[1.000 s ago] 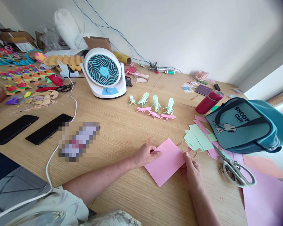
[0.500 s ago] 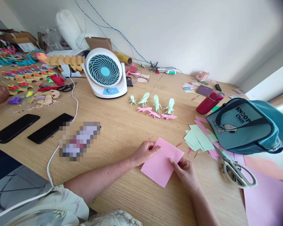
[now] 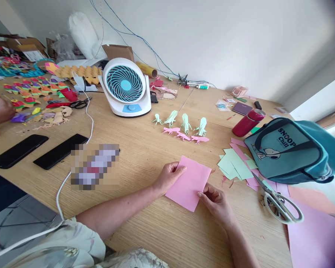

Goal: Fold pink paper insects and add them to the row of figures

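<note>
A flat pink sheet of paper (image 3: 189,184) is held between my two hands above the table's near side. My left hand (image 3: 170,176) pinches its left edge, thumb on top and fingers beneath. At the lower right edge, my right hand (image 3: 215,201) grips it between thumb and fingers. Beyond the sheet stand several folded green paper figures (image 3: 185,123), with a few pink folded figures (image 3: 183,135) lying just in front of them. Right of my hands lie green paper pieces (image 3: 234,163) and large scissors (image 3: 279,203).
A teal bag (image 3: 290,149) and red flask (image 3: 248,122) stand at right, near big pink sheets (image 3: 312,234). A small fan (image 3: 125,87) stands at back left. Dark phones (image 3: 60,150) and a white cable (image 3: 89,126) lie at left. Another person's hand (image 3: 0,111) shows at the left edge.
The pink sheet has turned a little and shifted slightly up and left. My right hand has slid toward the sheet's lower right corner. My left hand keeps hold of the left edge.
</note>
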Demonstrator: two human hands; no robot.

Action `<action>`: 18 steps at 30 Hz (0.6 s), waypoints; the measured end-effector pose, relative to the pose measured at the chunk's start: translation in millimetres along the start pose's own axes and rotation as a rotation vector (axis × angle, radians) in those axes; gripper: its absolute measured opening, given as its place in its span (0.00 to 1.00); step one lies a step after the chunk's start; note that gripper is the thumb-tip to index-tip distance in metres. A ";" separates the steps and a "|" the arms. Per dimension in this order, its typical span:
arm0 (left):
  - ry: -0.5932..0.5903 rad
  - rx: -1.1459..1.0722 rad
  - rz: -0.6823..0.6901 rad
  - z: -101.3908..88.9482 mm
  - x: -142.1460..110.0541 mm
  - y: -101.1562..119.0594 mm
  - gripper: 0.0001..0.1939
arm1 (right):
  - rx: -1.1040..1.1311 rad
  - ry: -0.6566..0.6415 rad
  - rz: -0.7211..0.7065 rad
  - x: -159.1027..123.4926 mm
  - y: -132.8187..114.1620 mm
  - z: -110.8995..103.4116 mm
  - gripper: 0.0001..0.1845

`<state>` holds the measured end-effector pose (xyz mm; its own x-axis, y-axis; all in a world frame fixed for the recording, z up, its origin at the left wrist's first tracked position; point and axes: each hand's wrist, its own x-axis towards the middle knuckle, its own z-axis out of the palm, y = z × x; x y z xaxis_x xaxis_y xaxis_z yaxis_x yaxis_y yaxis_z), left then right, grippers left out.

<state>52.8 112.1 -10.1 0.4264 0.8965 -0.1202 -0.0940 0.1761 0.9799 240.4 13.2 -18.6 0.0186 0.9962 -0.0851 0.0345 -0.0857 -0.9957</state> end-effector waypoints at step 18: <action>-0.208 -0.048 -0.061 0.3 -3.6 7.6 0.24 | 0.109 0.138 0.052 1.6 -3.2 -1.4 0.21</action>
<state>50.9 110.0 -2.1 0.6084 0.7813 -0.1392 -0.1026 0.2513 0.9624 241.8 15.1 -15.5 0.1551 0.9782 -0.1383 -0.0789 -0.1273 -0.9887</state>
